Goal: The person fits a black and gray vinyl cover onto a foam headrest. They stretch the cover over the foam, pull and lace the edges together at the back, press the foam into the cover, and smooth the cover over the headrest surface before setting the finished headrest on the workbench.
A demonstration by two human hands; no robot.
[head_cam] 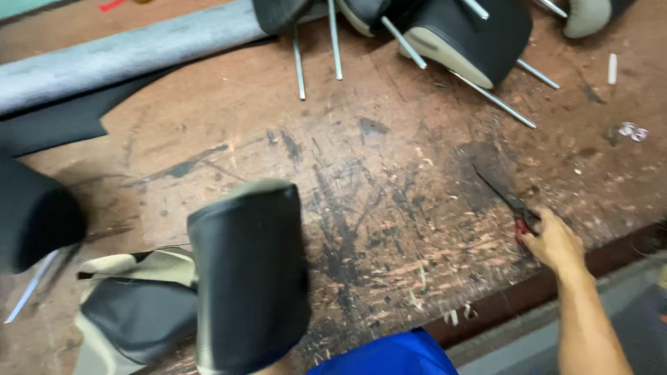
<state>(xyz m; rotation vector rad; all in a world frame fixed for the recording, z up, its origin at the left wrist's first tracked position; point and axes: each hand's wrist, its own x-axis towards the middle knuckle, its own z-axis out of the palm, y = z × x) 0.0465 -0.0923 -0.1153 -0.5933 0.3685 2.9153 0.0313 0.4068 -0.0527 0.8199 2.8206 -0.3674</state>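
Note:
My right hand (554, 239) rests near the front right edge of a worn wooden workbench (389, 180), closed around the red handle of a pair of dark scissors (506, 196) whose blades point up and left along the bench. A black headrest (249, 278) stands upright in the lower middle, close to my body. My left hand is hidden, likely behind that headrest. Loose black and beige covers (132, 312) lie to its left.
Several headrests with metal posts (455, 38) lie at the far edge. A grey roll of fabric (125, 52) and a black sheet (55, 121) lie at the far left. A black padded shape (31, 215) sits at the left edge. Small scraps dot the bench at right.

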